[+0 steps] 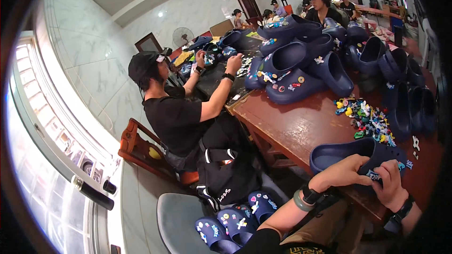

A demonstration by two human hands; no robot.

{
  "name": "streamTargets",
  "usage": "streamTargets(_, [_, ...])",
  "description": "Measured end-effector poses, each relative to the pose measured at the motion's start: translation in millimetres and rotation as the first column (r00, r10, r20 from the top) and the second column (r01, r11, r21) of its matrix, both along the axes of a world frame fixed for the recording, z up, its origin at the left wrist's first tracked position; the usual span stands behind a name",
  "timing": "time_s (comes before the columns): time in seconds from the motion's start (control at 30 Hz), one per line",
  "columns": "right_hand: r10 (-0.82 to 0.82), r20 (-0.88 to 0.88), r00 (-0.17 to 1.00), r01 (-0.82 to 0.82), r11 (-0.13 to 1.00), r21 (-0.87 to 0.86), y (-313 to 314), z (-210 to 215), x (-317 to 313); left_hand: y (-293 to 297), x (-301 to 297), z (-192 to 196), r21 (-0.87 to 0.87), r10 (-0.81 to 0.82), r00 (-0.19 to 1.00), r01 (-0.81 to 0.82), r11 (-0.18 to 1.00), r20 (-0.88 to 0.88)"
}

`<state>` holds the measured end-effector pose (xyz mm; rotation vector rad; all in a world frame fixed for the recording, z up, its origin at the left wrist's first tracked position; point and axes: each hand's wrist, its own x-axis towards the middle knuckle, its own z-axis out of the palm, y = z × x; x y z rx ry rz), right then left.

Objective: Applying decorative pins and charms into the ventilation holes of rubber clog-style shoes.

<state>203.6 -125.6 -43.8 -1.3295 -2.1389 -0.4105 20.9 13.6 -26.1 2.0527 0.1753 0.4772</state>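
Note:
A navy clog (340, 152) lies at the table's near edge, its open heel toward the left. My left hand (345, 173) is closed round its near side, thumb reaching toward the toe. Curled over the toe end, my right hand (391, 187) presses its fingers against the clog. Between the two hands shows a blue-and-white lettered shoe charm (373, 175) on the clog's upper. Another small blue charm (408, 163) sits just beyond my right fingers. What lies under my right fingertips is hidden.
Beyond the clog is a pile of colourful charms (369, 120) on the red-brown table (278, 117). Stacked navy clogs (292, 84) stand further back. Decorated clogs (230, 223) rest on a grey chair (176, 216) at left. A seated co-worker (181, 108) in black works nearby.

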Motion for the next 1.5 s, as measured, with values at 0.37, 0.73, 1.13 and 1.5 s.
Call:
streamTargets(0.37, [-0.066, -0.121, 0.990, 0.065, 0.998, -0.013, 18.8, -2.2, -14.2, 3.3, 3.1, 15.1, -0.067, -0.034, 0.994, 0.027, 0.997, -0.105])
streamTargets(0.73, [-0.029, 0.002, 1.000, 0.029, 0.990, 0.139, 19.8, -0.1, -15.2, 15.0, 10.1, -4.3, -0.550, -0.222, 0.970, 0.240, 0.800, 0.099])
streamTargets(1.13, [0.050, 0.106, 0.993, -0.067, 0.986, 0.155, 23.3, 9.8, -18.7, 14.5, 16.3, -8.9, -0.295, -0.043, 0.985, -0.009, 0.956, -0.168])
streamTargets(1.5, [0.113, 0.046, 0.993, -0.118, 0.985, 0.123, 13.4, 12.1, -15.4, 9.1, 17.0, -4.8, -0.325, -0.033, 0.985, -0.024, 0.945, -0.169])
